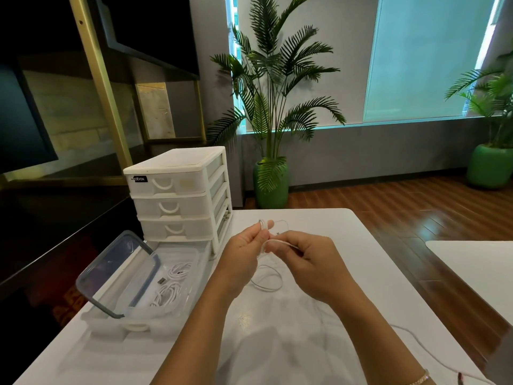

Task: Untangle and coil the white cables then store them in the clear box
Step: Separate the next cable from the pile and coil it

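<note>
Gripping: a white cable is held above the white table by both hands, near the table's middle.
Left hand: fingers are curled and a small coil of the cable is pinched between thumb and forefinger, raised at the fingertips.
Right hand: fingers are curled round a strand of the same cable, which is stretched across to the left hand; the two hands are held just beside each other.
Cable run: one loop is seen hanging below the hands and resting on the table; a further thin strand is trailed along the table's right part toward the near right edge.
Clear box: it is set on the left part of the table, well apart from the hands, with its top uncovered.
Stored cables: white coils are already laid inside the clear box, a dark plug visible among them.
Lid: a clear lid with a grey rim is propped tilted against the box's left side.
Drawer unit: a white set of three drawers is placed just behind the clear box, at the table's far left corner.
Bracelet: it is worn on the right wrist, at the lower edge of the view.
Background: a potted palm is stood on the wooden floor beyond the table.
</note>
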Motion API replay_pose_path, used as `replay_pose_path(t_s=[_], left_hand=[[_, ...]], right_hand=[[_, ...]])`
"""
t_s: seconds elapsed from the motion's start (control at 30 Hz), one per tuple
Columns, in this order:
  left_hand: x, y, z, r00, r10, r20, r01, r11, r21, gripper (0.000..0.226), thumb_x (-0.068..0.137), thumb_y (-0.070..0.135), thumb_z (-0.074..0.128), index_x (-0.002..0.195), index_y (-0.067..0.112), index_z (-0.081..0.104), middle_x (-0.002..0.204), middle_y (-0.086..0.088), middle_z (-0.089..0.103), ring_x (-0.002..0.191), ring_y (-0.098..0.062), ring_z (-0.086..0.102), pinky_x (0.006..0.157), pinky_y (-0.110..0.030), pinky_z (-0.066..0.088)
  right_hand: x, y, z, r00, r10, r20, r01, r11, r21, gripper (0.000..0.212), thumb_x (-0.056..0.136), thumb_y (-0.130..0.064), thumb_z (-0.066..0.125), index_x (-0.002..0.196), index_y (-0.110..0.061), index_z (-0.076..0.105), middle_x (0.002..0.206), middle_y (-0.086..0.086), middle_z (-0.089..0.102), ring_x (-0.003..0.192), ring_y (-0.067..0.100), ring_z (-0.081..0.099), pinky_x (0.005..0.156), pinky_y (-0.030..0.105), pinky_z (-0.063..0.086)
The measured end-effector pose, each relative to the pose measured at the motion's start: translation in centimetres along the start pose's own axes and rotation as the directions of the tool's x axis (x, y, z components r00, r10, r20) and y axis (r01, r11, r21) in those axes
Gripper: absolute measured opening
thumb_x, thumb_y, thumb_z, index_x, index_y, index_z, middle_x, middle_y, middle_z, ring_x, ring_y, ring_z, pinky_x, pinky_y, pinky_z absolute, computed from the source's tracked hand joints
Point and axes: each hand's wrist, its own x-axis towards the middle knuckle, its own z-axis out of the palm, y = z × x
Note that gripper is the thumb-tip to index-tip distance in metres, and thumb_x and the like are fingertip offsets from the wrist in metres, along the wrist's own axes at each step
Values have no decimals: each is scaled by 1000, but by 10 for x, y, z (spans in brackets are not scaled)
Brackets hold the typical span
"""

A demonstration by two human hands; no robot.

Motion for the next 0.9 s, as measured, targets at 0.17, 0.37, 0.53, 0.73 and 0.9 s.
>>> replay_pose_path(t_s=[0.17,0.37,0.53,0.73,0.9], left_hand=[[-1,2,-6,997,52,55,-50,998,-37,40,101,18,32,71,9,59,68,-2,56,66,-4,54,69,-16,45],[-1,-5,-9,987,46,154,-47,999,3,45,101,20,29,71,2,56,57,6,53,65,-13,49,72,-29,44],[-1,-3,-11,978,64,197,-36,989,-142,49,96,16,28,59,11,60,49,5,43,55,-12,42,58,-25,40],[0,-2,-11,996,11,88,20,938,-346,50,101,20,29,63,7,59,42,6,37,49,-10,39,59,-26,37],[3,0,-16,1000,-25,-5,17,786,-618,61,100,25,30,50,16,63,38,7,35,40,-8,39,51,-20,39]], right_hand=[[1,2,2,996,78,-47,-74,995,72,25,95,-23,46,91,-12,68,81,-11,64,79,7,61,71,11,46],[6,7,7,978,145,-152,-132,987,93,15,94,-27,48,84,-24,59,74,-17,59,75,4,59,66,8,45],[12,9,14,973,169,-160,-154,983,104,14,93,-28,51,82,-28,60,73,-20,59,72,0,58,63,7,43],[17,8,17,970,197,-143,-170,969,177,17,93,-26,50,91,-26,67,81,-24,62,81,-3,59,71,7,44],[19,11,26,961,237,-146,-200,952,230,23,92,-29,52,105,-22,70,88,-26,61,89,-4,59,82,13,46]])
